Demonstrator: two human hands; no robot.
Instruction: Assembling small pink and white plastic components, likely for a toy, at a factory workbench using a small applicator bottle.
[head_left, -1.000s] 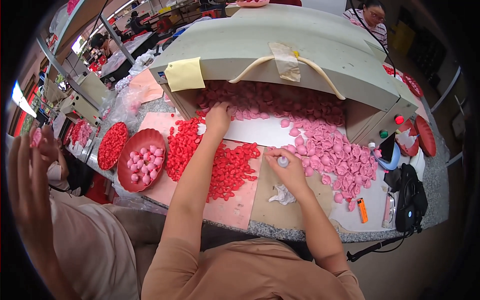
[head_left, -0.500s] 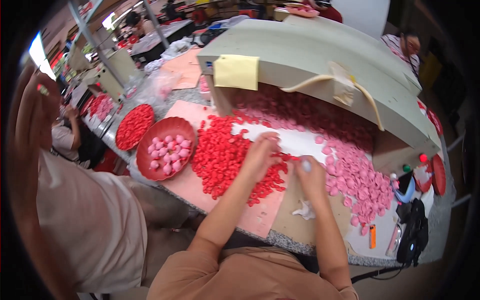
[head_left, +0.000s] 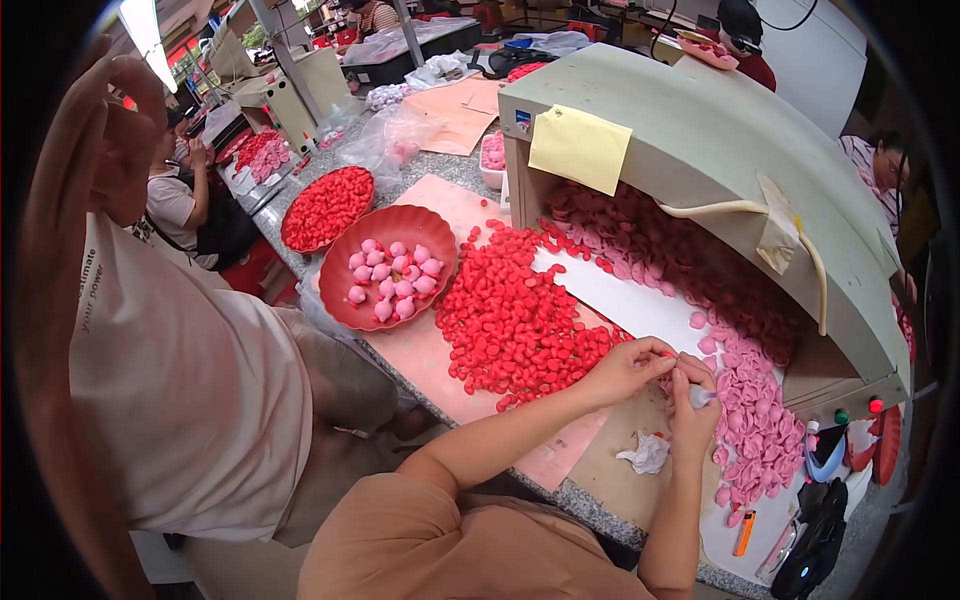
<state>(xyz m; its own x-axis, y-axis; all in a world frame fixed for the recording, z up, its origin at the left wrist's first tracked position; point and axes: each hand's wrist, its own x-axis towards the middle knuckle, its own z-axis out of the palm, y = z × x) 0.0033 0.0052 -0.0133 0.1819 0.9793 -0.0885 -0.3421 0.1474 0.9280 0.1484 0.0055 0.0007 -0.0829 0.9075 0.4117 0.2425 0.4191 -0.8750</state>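
Observation:
My left hand [head_left: 632, 372] and my right hand [head_left: 692, 405] meet over the right edge of the red heap, fingertips pinched together. A speck of red shows at the left fingertips, apparently a small red piece [head_left: 669, 355]. What my right fingers grip is hidden; something whitish wraps one of them. Under and beside my left forearm spreads a heap of small glossy red pieces [head_left: 510, 310]. Right of my right hand lies a pile of pink cupped pieces [head_left: 750, 410]. A red fluted bowl [head_left: 340, 290] at the left holds several pink round pieces with small tips [head_left: 390, 280].
A grey-green hooded machine [head_left: 690, 120] with red and pink pieces beneath it stands behind. A red dish [head_left: 325, 210] is piled with red pieces. Crumpled tissue [head_left: 645, 453], an orange lighter-like item [head_left: 743, 533] and a black pouch [head_left: 815, 540] lie nearby. A person [head_left: 190, 390] stands close at left.
My left hand has moved right from above the red heap to meet my right hand. The view has shifted, so the bench sits differently in the picture.

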